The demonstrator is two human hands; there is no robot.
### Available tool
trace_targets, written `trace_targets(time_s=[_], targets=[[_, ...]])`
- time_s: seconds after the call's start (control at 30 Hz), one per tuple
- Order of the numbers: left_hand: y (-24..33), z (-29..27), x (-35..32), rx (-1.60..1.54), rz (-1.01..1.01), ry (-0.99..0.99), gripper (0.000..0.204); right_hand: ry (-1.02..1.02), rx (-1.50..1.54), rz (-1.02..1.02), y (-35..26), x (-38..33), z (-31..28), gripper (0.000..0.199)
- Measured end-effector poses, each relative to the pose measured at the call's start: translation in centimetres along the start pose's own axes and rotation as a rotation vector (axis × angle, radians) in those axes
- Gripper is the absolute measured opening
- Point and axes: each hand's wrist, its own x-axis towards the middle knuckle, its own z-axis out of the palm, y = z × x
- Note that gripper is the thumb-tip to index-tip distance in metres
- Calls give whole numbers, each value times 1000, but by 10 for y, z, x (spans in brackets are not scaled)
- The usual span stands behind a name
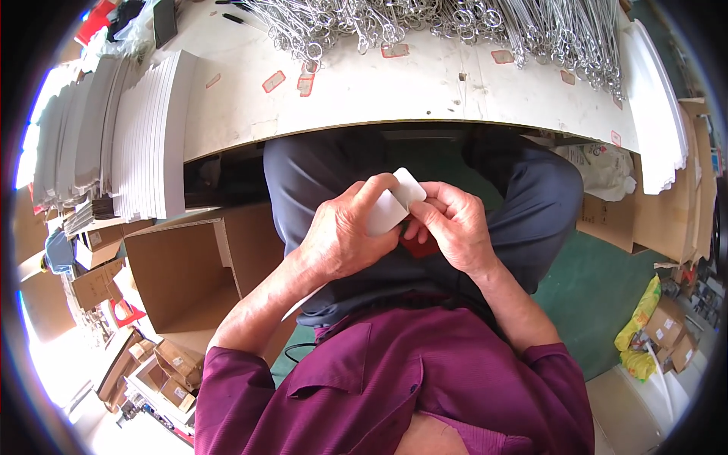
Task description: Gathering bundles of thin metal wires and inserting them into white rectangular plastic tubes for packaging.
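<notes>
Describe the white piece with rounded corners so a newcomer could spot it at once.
Start at the white table and drop below its near edge to the lap, where the left hand and right hand nearly meet. The white piece pokes up between them, towards the table. Its rounded corners set it apart from the sharper-cornered sheet just below left, in the left hand.

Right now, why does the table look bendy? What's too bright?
In the head view, the long white tabletop curves, likely from the fisheye lens; same view, glare bleaches the far left beside the stacked white sheets, but the white round-cornered card looks fairly sharp.
</notes>
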Motion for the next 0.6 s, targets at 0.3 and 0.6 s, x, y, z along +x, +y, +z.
trace_targets(time_s=[0.3, 0.6], targets=[[0, 7, 0, 31, 14, 10, 59, 69, -410, -192, -8, 0, 4, 16], [-1, 12, -2, 58, -87, 28, 75, 93, -315, -76, -13, 8, 10, 20]])
